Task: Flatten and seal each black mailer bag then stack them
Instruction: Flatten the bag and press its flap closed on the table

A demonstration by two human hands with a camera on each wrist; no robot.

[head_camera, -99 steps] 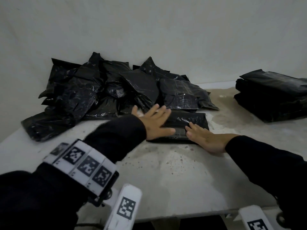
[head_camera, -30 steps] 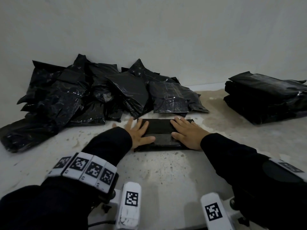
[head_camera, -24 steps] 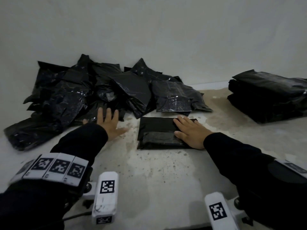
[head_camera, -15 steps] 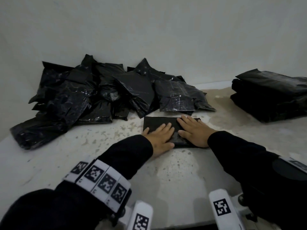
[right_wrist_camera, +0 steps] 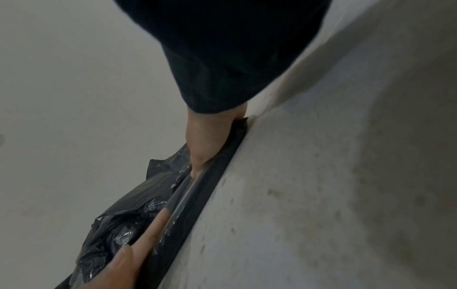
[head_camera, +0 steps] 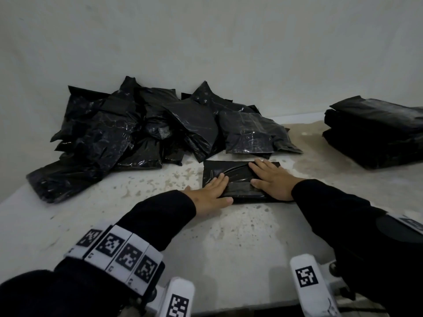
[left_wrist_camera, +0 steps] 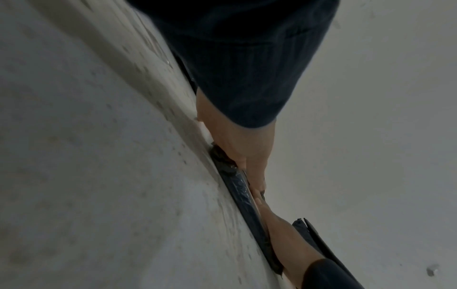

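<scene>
While both palms are pressing down flat, the left hand (head_camera: 214, 193) is lying with straight fingers on the near left corner of a black mailer bag (head_camera: 233, 177), and the right hand (head_camera: 271, 181) is lying open on its right half; neither hand is gripping anything. That bag is sitting flat on the speckled table (head_camera: 229, 239), just in front of a loose pile of crumpled bags (head_camera: 137, 136) heaped against the wall (head_camera: 206, 42), while a neat stack of bags (head_camera: 375, 131) is resting well apart at the far right. Dark sleeves are covering both arms, and a band of square-patterned markers (head_camera: 119, 252) is wrapping the left forearm. Seen from the left wrist, the left hand (left_wrist_camera: 243, 148) is spreading over the thin edge of the bag (left_wrist_camera: 243, 192), with the right hand (left_wrist_camera: 284, 234) pressing farther along. Seen from the right wrist, the right hand (right_wrist_camera: 206, 144) is resting flat on the bag (right_wrist_camera: 200, 193), the left hand's fingers (right_wrist_camera: 146, 232) are stretching along it, and the pile (right_wrist_camera: 123, 215) is showing behind.
</scene>
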